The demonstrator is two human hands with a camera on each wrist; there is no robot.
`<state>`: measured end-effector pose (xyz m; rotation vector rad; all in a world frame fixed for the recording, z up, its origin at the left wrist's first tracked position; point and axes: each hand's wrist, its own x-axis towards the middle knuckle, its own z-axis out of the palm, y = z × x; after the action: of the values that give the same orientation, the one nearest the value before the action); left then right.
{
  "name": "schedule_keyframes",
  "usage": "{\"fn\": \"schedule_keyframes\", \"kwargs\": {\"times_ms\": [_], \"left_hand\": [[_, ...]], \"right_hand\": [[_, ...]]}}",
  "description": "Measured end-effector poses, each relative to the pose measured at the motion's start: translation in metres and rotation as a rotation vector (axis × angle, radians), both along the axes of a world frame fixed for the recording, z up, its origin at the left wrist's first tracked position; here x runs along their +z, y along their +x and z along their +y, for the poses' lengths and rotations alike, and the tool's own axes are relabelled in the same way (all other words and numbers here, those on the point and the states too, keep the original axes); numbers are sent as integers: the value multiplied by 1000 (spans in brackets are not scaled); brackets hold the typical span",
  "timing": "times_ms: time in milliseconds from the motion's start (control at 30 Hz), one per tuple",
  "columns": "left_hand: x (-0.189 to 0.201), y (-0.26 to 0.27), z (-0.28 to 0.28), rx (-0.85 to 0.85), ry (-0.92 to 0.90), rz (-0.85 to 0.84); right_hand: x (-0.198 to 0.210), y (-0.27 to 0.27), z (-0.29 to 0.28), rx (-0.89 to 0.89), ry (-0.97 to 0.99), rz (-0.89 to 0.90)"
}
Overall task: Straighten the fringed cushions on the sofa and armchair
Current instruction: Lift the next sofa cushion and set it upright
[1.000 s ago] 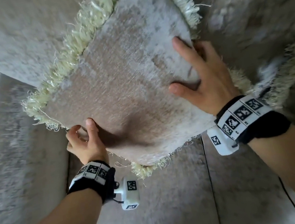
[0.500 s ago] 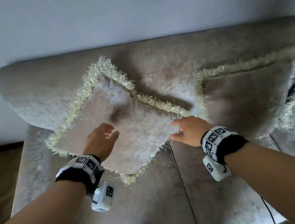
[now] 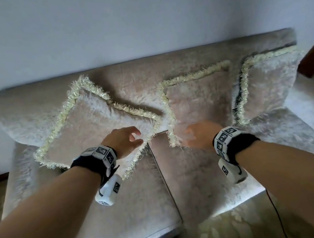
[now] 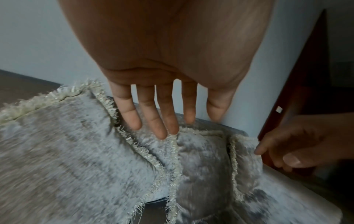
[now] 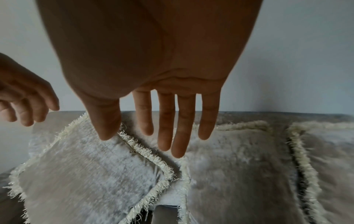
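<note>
A beige plush sofa (image 3: 184, 187) stands against a pale wall (image 3: 135, 18), carrying three fringed cushions against its backrest. The left cushion (image 3: 83, 131) leans turned like a diamond, directly beyond and beneath the left grip (image 3: 123, 143), whose fingers hang loosely released over it, grasping nothing. The middle cushion (image 3: 200, 99) sits square just ahead of the right grip (image 3: 198, 136), fingers straight and released above its lower edge. The right cushion (image 3: 266, 84) lies further to that grip's right
</note>
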<state>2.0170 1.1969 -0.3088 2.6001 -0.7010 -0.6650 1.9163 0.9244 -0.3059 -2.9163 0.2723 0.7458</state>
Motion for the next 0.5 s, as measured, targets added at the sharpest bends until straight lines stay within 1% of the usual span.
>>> {"fn": "schedule_keyframes", "kwargs": {"times_ms": [133,267,367,500], "left_hand": [[20,-37,-21,-93,51,-15],[37,-63,-45,-183,90,-75],[47,-74,-59,-209,113,-102],[60,-82,-86,-203,165,-163]], "right_hand": [[21,-44,-17,-49,3,4],[36,-71,-34,-94,-3,-22],[45,-82,-47,-115,0,-27],[57,-90,-78,-110,22,-72]]}}
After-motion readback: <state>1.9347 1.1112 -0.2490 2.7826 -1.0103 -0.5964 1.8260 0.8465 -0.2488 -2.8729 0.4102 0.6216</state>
